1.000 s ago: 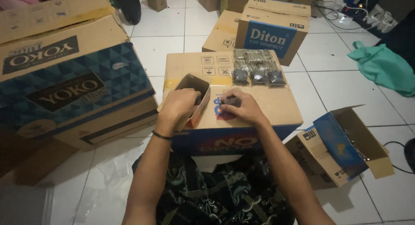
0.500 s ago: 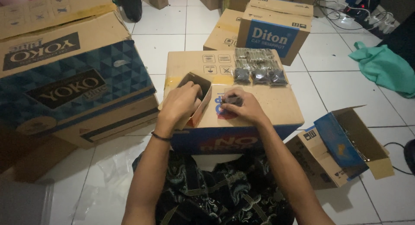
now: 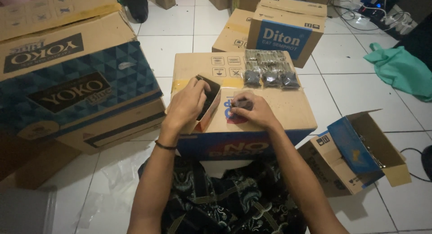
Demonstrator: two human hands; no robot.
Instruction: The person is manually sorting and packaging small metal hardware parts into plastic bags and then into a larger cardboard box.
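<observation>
My left hand (image 3: pixel 188 103) grips a small open carton (image 3: pixel 209 100), tilted so its dark inside shows. My right hand (image 3: pixel 253 111) pinches a small clear packet of dark parts (image 3: pixel 243 104) just right of the carton's mouth. Both rest on top of a large cardboard box (image 3: pixel 292 108) with a blue front that stands before my lap. At the back of that box top lie several more clear packets of dark parts (image 3: pixel 270 74) in rows.
A big blue-and-brown carton (image 3: pixel 76 85) stands close on the left. An open small box (image 3: pixel 360 148) lies on the tiled floor at right. More cartons (image 3: pixel 283 29) stand behind, a green cloth (image 3: pixel 398 70) lies far right, and cables run at the top right.
My left hand has tipped the small carton a little more upright. My right hand with the packet stays almost in place beside it.
</observation>
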